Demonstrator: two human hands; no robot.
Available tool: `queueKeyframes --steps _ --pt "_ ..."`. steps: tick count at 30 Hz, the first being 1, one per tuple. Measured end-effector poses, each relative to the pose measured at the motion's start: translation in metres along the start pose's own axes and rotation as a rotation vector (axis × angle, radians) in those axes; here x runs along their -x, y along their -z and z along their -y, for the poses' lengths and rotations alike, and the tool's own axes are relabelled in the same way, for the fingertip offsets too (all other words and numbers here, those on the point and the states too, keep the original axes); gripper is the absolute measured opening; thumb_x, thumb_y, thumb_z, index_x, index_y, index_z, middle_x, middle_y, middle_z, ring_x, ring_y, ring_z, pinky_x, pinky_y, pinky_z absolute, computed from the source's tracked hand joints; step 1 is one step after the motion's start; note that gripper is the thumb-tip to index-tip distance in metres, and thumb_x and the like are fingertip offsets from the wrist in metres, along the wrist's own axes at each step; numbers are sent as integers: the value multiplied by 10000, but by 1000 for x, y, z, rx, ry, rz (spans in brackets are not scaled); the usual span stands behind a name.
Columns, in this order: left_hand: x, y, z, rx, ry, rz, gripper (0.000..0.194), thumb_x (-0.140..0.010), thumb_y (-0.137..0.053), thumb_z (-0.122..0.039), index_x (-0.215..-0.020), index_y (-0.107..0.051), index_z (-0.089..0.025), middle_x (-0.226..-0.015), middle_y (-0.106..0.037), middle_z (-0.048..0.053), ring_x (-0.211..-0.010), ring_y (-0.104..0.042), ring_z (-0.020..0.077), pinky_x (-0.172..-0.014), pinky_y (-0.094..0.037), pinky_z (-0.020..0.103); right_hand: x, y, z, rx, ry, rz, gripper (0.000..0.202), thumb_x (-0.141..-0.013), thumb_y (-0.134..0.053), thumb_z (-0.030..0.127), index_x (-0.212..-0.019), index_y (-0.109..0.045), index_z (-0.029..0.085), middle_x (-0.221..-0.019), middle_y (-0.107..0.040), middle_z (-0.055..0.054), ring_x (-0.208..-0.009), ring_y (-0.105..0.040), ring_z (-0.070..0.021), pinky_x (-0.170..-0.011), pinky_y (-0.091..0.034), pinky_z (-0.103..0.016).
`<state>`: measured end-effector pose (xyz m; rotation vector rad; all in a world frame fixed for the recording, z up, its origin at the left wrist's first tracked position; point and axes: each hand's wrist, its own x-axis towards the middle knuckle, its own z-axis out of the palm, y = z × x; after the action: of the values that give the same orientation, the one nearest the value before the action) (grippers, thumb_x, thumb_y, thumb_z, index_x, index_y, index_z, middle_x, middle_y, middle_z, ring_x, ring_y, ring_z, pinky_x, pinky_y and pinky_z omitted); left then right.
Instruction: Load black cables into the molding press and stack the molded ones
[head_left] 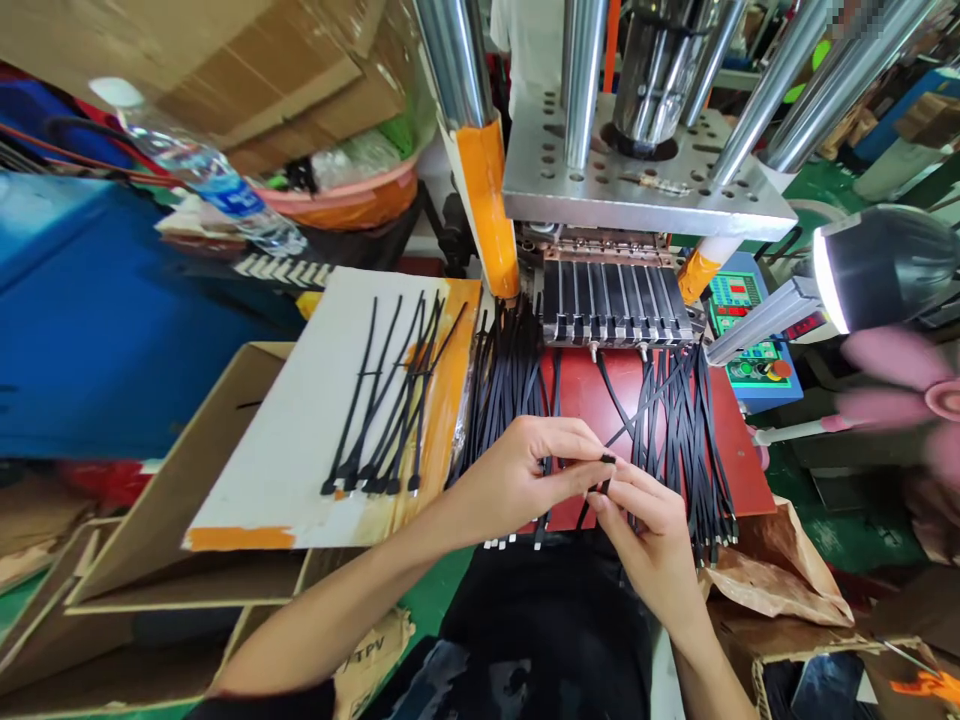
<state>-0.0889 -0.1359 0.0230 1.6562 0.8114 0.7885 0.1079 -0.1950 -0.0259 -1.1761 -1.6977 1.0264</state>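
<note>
My left hand and my right hand meet in front of the red work surface. Both pinch short black ends of a flat black cable between thumb and fingers. Fingertips partly hide these ends. Beyond my hands stands a press with a metal mould holding a row of black pieces. A thick bundle of black cables lies to the left of the mould, with pale connector tips near my lap. Another bundle of black cables hangs over the right part of the red surface.
A white board on the left carries several black cables with moulded ends. Open cardboard boxes stand below it. To the right are a lamp, a control panel, a pink fan and brown paper. Steel columns rise ahead.
</note>
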Motion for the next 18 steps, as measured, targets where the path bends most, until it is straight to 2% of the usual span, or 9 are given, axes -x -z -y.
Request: queueKeyframes --steps 3,5,7,10,12,14,16,18 --pt "-5 6 -1 -112 -144 -120 181 -1025 -692 -257 -962 -842 -179 -870 -786 46 -772 -722 149 -754 -562 243 -4 -10 -9 13 7 20 217 -1033 -617 213 -817 -623 206 -776 -566 10 -712 -534 -135 -655 -420 -248" --pt "-14 16 -1 -200 -216 -246 160 -1021 -700 -258 -975 -835 -185 -852 -782 34 -762 -712 147 -758 -560 250 0 -16 -18 23 -36 109 232 -1009 -628 205 -784 -576 208 -743 -541 27 -658 -501 -126 -603 -386 -243" --pt "-30 32 5 -287 -233 -352 169 -1028 -693 -281 -985 -830 -192 -910 -803 40 -838 -733 163 -819 -570 269 2 -14 -21 38 -78 252 241 -994 -635 205 -769 -550 210 -739 -552 31 -649 -516 -129 -595 -381 -246" --pt "-65 62 26 -400 -235 -454 201 -1040 -663 -299 -978 -816 -183 -1136 -818 82 -1080 -749 209 -1028 -555 338 -18 8 -15 130 -46 376 297 -1007 -645 253 -733 -540 208 -716 -557 26 -659 -533 -139 -608 -378 -259" --pt "-95 82 46 -477 -225 -509 201 -1029 -664 -279 -944 -804 -163 -1288 -776 120 -1224 -715 242 -1140 -508 389 -52 32 -6 201 -3 354 355 -1024 -656 332 -706 -568 200 -686 -562 24 -650 -517 -136 -616 -371 -266" --pt "-125 98 65 -564 -193 -544 198 -1007 -677 -254 -879 -788 -151 -1285 -766 133 -1290 -684 269 -1167 -496 415 -99 52 3 212 21 306 411 -1009 -689 425 -680 -608 192 -656 -588 21 -632 -514 -129 -622 -378 -268" --pt "-147 109 79 -629 -147 -580 184 -1001 -662 -232 -893 -778 -139 -1215 -774 138 -1277 -687 285 -1149 -519 432 -151 62 7 152 17 274 444 -966 -728 511 -673 -643 188 -629 -614 17 -602 -528 -123 -609 -392 -264" --pt "-153 114 88 -663 -118 -623 192 -1017 -614 -221 -1054 -767 -112 -1244 -760 161 -1270 -687 293 -1140 -533 454 -198 60 6 70 1 256 466 -899 -770 588 -685 -669 186 -600 -615 19 -572 -536 -120 -584 -404 -255"
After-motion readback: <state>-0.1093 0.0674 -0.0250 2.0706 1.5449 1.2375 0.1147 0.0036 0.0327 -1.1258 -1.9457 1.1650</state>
